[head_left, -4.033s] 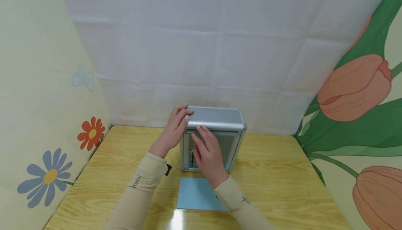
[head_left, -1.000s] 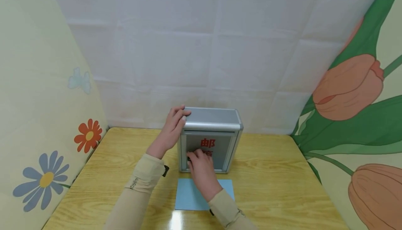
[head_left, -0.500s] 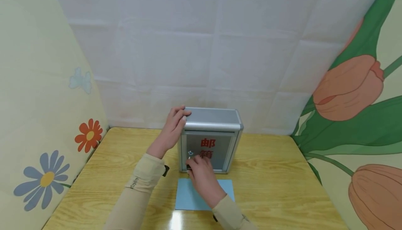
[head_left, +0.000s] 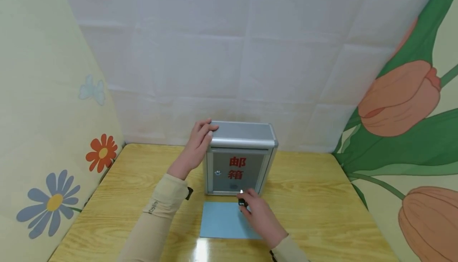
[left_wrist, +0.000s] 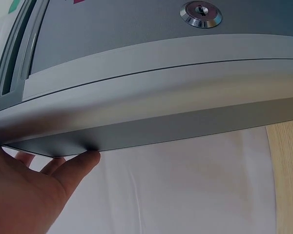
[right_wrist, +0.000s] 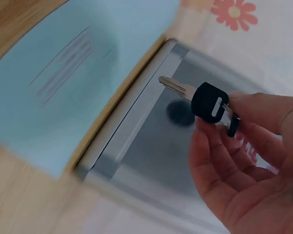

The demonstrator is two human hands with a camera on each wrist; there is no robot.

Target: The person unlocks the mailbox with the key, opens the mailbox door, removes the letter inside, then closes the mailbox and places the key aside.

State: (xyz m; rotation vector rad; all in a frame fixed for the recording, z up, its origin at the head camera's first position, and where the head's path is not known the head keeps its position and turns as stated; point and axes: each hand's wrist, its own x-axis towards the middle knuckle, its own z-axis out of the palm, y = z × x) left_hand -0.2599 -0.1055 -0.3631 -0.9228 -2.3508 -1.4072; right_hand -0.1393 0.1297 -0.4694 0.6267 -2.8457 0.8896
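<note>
A grey metal mailbox with red characters on its door stands upright on the table. My left hand rests on its top left corner, fingers laid over the edge; in the left wrist view, fingertips touch the side panel. My right hand pinches a key by its black plastic head, the metal blade pointing away from the fingers. A second small black piece hangs beside it on a ring. The bare keyhole of the lock shows on the door. The right hand is in front of the box's lower right.
A light blue envelope-like sheet with printed lines lies on the wooden table in front of the mailbox. A white cloth wall hangs behind. Flower-patterned panels stand at the sides.
The key was in the lock earlier, and the right hand took hold of it. Now the key is out, carried right and down from the door. The left hand stays on the mailbox corner.
</note>
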